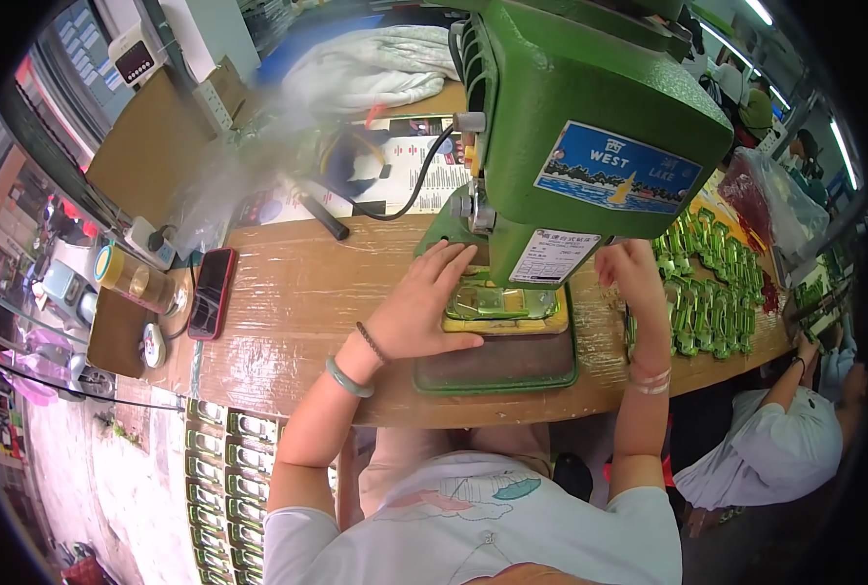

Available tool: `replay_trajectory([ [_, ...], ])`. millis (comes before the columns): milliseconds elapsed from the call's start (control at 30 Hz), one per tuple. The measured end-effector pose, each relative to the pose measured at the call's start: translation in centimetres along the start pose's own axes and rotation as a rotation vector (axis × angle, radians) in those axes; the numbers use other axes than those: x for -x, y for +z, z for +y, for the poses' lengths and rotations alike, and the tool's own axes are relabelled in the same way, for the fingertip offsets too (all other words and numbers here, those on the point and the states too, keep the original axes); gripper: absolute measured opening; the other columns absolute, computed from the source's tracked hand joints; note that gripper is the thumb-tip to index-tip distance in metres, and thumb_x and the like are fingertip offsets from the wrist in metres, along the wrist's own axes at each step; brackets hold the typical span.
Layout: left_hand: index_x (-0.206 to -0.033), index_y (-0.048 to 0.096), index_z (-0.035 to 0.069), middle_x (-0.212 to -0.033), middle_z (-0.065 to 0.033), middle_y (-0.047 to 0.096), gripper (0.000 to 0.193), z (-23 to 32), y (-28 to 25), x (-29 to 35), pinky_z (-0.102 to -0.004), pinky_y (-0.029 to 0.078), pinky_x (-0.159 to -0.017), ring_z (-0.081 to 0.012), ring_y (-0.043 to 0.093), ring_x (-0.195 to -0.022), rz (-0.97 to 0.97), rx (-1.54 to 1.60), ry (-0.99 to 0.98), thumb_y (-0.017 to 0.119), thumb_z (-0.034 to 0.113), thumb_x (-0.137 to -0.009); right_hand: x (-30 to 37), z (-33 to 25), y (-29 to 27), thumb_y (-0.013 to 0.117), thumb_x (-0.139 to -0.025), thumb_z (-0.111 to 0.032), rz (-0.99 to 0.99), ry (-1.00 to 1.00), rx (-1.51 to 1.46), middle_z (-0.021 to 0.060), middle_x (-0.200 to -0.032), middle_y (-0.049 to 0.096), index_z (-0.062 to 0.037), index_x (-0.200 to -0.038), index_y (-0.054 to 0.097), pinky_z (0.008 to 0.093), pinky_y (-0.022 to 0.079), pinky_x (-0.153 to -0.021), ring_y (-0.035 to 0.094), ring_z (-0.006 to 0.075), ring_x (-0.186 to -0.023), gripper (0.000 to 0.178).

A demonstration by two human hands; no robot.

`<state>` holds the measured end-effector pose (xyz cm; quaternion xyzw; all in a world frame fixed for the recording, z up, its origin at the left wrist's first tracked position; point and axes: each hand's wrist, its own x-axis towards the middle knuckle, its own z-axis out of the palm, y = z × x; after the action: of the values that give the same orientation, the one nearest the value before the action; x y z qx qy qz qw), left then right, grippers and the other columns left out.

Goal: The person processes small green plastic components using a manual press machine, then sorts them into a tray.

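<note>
A glossy green metal part [493,301] lies in a yellow fixture [512,326] on the base plate [497,366] of a green bench drill press [571,107]. My left hand [419,302] spans the fixture's left side, thumb along the front and fingers towards the back, gripping it. My right hand [632,273] is raised at the right of the machine's head, its fingers curled in. Whatever those fingers hold, if anything, is hidden. The machine's head covers the drill bit.
Rows of green metal parts [707,302] lie at the right; more parts [229,478] stand below the table's left edge. On the left are a red-edged phone [214,292], a lidded jar [132,278] and a black-handled tool [324,214]. A co-worker [775,434] sits at the right.
</note>
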<state>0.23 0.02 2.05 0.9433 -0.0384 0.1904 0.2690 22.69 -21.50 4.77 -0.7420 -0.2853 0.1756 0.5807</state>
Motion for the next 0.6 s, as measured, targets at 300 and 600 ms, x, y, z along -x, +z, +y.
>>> replay_trajectory([
  [300,-0.136,0.028,-0.004,-0.12,-0.0225,0.046,0.098,-0.1,-0.4,0.1,-0.0418,0.036,-0.099,-0.0373,0.043,-0.113,-0.019,0.061,-0.045,0.078,0.038,-0.063,-6.4,0.2,-0.9,0.058,-0.085,-0.011,-0.014,0.012,-0.467,0.0078,-0.078,0.062,-0.0033,-0.094,0.059,0.0281,0.048,-0.057,0.058,0.0153,-0.063,0.012],
  [600,-0.133,0.032,-0.005,-0.122,-0.0237,0.046,0.097,-0.2,-0.1,-0.1,-0.0415,0.035,-0.101,-0.0381,0.042,-0.116,-0.018,0.084,-0.041,0.08,0.037,-0.061,-5.7,-19.0,-6.0,0.04,-0.097,-0.024,-0.158,-0.801,-0.426,0.0046,-0.079,0.048,-0.0022,-0.111,0.05,0.0292,0.042,-0.068,0.047,0.0147,-0.07,0.028],
])
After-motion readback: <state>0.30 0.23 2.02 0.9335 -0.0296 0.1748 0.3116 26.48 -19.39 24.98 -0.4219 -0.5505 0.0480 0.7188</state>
